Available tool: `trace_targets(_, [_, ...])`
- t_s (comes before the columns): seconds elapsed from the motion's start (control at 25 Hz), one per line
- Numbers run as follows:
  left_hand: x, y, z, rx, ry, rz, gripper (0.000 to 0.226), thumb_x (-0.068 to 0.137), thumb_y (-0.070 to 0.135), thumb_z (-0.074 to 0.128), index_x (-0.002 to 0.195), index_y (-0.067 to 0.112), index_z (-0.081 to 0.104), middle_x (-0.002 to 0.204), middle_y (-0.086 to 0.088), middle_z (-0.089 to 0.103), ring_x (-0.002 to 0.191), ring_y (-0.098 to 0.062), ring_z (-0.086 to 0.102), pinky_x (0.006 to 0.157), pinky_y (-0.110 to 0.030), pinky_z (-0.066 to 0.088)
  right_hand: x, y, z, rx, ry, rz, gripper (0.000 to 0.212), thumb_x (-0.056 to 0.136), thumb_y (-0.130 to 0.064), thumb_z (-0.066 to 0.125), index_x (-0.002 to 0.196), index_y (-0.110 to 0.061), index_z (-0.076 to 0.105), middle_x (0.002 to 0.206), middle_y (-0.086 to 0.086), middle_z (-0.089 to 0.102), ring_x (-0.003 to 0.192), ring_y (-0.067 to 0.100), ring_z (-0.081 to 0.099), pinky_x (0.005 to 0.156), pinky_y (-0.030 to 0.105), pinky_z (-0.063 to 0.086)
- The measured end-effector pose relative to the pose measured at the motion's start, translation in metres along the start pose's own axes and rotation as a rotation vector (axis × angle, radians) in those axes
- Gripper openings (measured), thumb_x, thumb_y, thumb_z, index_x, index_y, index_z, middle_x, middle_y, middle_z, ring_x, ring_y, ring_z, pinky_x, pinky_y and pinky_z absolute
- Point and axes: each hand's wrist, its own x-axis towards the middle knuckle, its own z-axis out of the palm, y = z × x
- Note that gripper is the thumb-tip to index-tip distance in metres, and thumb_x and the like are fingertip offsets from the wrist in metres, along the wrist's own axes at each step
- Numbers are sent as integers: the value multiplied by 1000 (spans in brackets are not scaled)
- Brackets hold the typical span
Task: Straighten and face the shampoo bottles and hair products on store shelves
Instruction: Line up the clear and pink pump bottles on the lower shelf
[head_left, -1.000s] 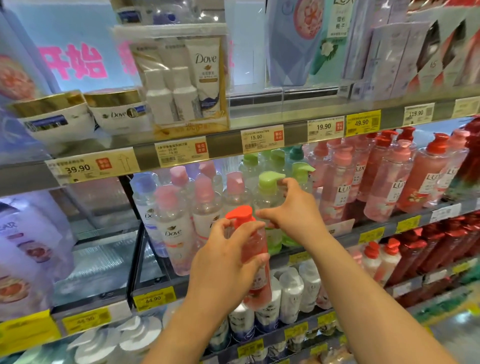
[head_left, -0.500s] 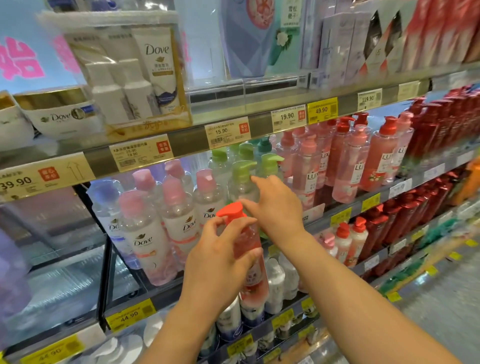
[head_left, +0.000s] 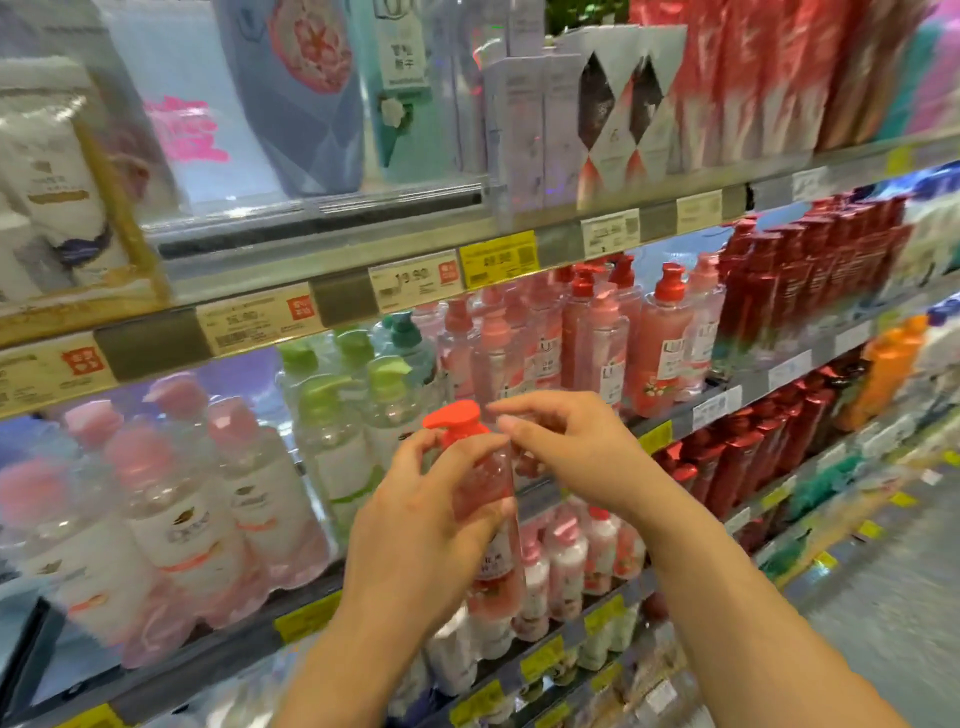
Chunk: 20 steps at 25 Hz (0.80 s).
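Observation:
My left hand (head_left: 421, 525) grips a pink pump bottle (head_left: 488, 551) with a red-orange pump head, held upright in front of the middle shelf. My right hand (head_left: 566, 447) hovers just right of the pump head, fingers loosely bent, holding nothing. Behind the hands stand green-capped clear bottles (head_left: 353, 410). Pink-capped Dove bottles (head_left: 176, 499) fill the shelf's left part. Pink Lux pump bottles (head_left: 602, 343) with red and pink pumps stand to the right.
Dark red bottles (head_left: 810, 270) line the shelf further right, orange ones (head_left: 888, 369) below them. Boxed sets and refill pouches (head_left: 311, 93) sit on the top shelf. Small white and pink bottles (head_left: 566, 566) fill the lower shelf. Price tags (head_left: 496, 258) run along the shelf edges. Grey floor lies at lower right.
My right hand has come off the green-capped bottles and drawn back beside the pump head. The view has swung to the right along the shelves. My left hand keeps its hold.

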Motion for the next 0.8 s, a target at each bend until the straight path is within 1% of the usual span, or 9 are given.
trace_targets(0.04, [9,11,12,8,10,2,58,75,50,74,121,65,42,130,15,47,80,-8,57,69,-26,44,0,3,-20,3,-23,5,24,97,-19,63,108,-35,76,78,-14,77,73,3,72,67,22,56])
trace_targets(0.12, [31,38,39,9,42,16,60,75,50,74,123,63,42,131,10,50,87,-6,56,70,-25,40,2,14,-66,-48,-59,-7,40,94,-6,58,107,-41,74,94,-14,78,89,13,74,82,39,60])
trace_targets(0.2, [55,64,65,15,70,44,61,75,51,74,126,60,42,131,7,53,96,-6,56,72,-25,38,7,28,-109,-52,-108,-39,51,87,2,59,111,-41,72,103,-11,76,98,11,72,92,46,58])
trace_targets(0.28, [78,87,89,21,84,68,62,76,50,75,128,58,42,132,5,53,101,-12,58,73,-26,41,12,41,-148,-26,-167,-71,54,81,-4,68,121,-41,69,109,-13,73,104,5,69,93,38,59])
trace_targets(0.44, [111,121,129,-69,62,23,61,77,50,74,124,66,38,133,11,48,75,-21,60,75,-37,53,24,60,-200,-140,-275,-138,72,73,-22,82,130,-54,54,125,-31,61,118,-6,58,94,17,51])
trace_targets(0.52, [123,133,150,-121,59,1,62,75,49,72,124,66,39,131,14,49,70,-16,57,74,-41,54,33,71,-216,-241,-265,-164,79,69,-24,83,135,-51,49,118,-39,59,107,-12,59,84,11,50])
trace_targets(0.6, [132,140,166,-140,70,-9,66,73,46,74,125,67,38,124,20,52,66,-5,51,71,-37,54,42,84,-224,-275,-216,-194,83,64,-20,81,138,-41,50,101,-41,59,88,-18,59,73,6,45])
trace_targets(0.72, [142,141,179,-222,61,-26,71,71,46,76,125,67,35,115,24,59,62,4,51,63,-27,48,52,100,-230,-259,-142,-241,79,62,-14,83,131,-39,55,103,-40,60,91,-17,60,74,4,44])
trace_targets(0.8, [146,139,185,-313,81,-43,67,73,49,73,127,65,35,112,24,61,58,5,54,60,-26,50,60,104,-234,-219,-130,-249,75,59,-23,84,126,-46,59,103,-32,67,90,-9,65,75,8,47])
